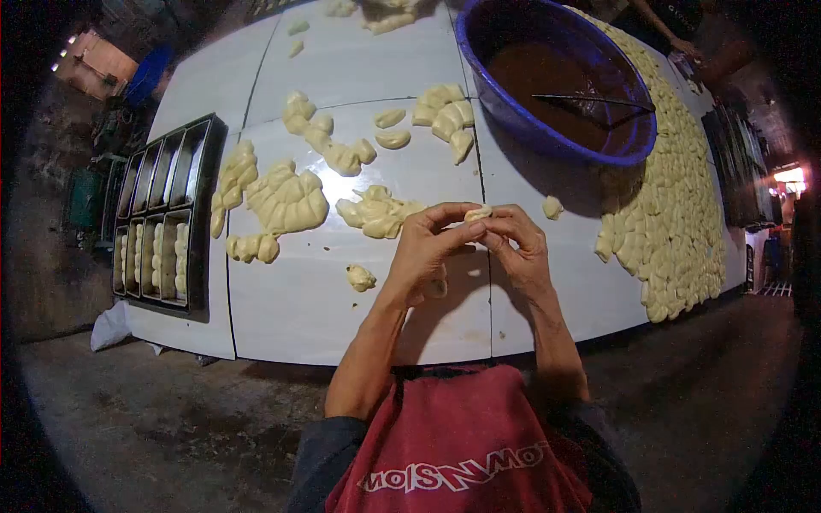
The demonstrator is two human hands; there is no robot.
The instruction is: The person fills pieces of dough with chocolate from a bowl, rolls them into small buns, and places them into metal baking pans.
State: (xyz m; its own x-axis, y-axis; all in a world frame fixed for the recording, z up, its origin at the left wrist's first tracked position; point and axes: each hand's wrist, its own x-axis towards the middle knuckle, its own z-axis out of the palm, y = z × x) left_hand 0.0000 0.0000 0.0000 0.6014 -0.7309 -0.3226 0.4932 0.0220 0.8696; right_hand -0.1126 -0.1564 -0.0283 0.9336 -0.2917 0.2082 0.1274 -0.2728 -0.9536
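Observation:
My left hand [425, 248] and my right hand [518, 245] meet above the near part of the white tabletop. A small pale piece of dough [479, 213] is pinched between the fingertips of both hands. More pale dough [437, 285] shows just under my left palm, partly hidden by it. Left of my left hand lies a torn clump of dough [378, 212], with a small dough lump [361, 278] nearer the edge. To the right of my right hand sits a single dough ball [552, 208].
A blue basin [556, 145] of brown filling with a dark stick stands back right. Many dough pieces [663, 231] cover the right side. On the left lies a black multi-section pan [167, 214], its near sections holding dough. Another person's hand [686, 48] shows far right.

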